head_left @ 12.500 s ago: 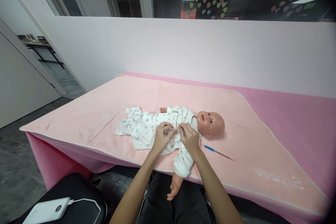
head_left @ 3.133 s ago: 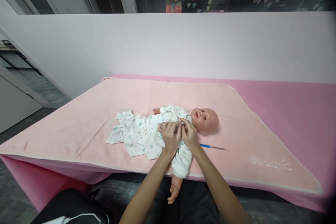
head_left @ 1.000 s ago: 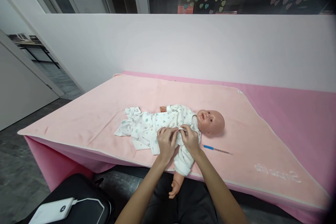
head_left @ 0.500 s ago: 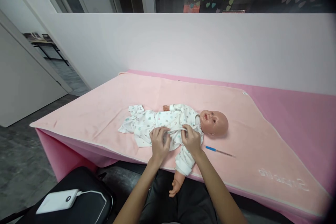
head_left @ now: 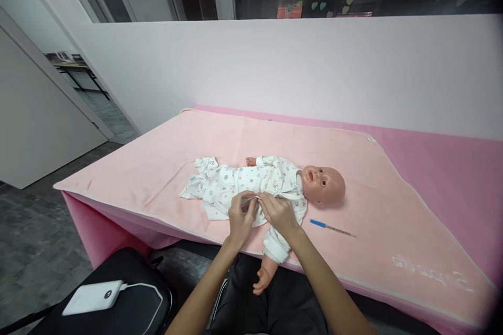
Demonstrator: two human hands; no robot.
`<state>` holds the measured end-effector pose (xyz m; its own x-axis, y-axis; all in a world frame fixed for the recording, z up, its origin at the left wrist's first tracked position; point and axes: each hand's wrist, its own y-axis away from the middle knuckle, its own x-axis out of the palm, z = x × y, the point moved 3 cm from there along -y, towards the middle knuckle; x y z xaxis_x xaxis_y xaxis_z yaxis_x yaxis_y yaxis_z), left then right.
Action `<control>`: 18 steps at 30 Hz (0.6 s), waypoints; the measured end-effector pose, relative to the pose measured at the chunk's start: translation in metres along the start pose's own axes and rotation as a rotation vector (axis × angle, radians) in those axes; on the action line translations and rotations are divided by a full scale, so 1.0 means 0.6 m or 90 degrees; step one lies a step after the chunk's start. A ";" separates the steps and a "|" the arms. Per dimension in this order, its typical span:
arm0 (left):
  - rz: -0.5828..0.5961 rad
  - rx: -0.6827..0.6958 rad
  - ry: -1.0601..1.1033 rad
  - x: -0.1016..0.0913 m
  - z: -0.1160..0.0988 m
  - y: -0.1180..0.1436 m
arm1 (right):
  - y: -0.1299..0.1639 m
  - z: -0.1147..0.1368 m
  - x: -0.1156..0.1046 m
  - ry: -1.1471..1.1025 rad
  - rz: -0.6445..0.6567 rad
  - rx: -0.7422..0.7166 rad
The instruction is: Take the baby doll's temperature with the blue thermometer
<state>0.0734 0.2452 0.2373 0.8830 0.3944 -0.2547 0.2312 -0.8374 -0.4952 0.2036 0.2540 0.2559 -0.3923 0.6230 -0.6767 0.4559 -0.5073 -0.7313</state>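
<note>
Head view: left hand point(head_left: 240, 216) and right hand point(head_left: 280, 213) both pinch the doll's romper point(head_left: 236, 184). A thermometer point(head_left: 332, 227) lies near the doll point(head_left: 323, 185).

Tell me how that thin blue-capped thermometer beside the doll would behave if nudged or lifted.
The thermometer is a thin rod, so it probably lifts easily and stays stiff. Lying flat on the soft pink blanket, it may roll a little if nudged, though the fabric should slow it. If it is glass, it could break when dropped.
</note>
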 end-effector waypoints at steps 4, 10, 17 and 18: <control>-0.021 -0.012 0.022 0.003 0.001 0.000 | -0.003 -0.002 0.003 -0.008 0.007 0.039; -0.030 0.008 0.028 0.005 -0.004 0.007 | -0.003 -0.004 0.007 0.018 -0.012 0.079; -0.044 0.105 -0.133 0.003 -0.023 -0.002 | 0.001 -0.008 0.001 -0.019 -0.047 0.066; -0.066 0.132 -0.155 0.000 -0.033 0.000 | 0.002 -0.009 0.001 -0.038 -0.054 0.069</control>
<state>0.0815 0.2376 0.2539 0.7297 0.5734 -0.3725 0.2049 -0.7031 -0.6809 0.2084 0.2570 0.2553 -0.4734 0.6315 -0.6141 0.3311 -0.5185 -0.7884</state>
